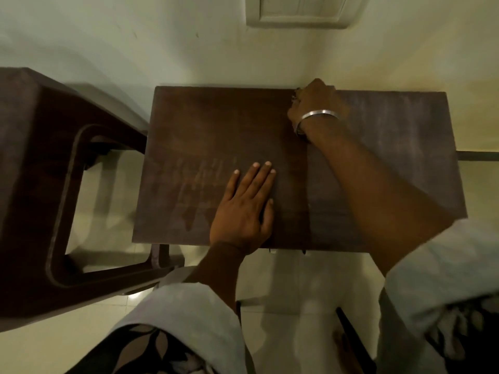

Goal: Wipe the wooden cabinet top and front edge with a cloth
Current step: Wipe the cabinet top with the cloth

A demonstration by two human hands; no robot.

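The dark wooden cabinet top [205, 136] fills the middle of the head view, with pale streaks across its surface. My left hand [244, 209] lies flat on the top near the front edge, fingers spread, holding nothing. My right hand [316, 103], with a metal bangle on its wrist, is at the back edge by the wall, closed over a dark cloth [295, 97]. Only a small bit of the cloth shows at the fingers; the rest is hidden under the hand.
A dark brown plastic chair [40, 184] stands close to the left of the cabinet. A pale wall [162, 49] runs behind the cabinet, with a switch plate [299, 9] above. Glossy floor tiles [297, 292] lie below the front edge.
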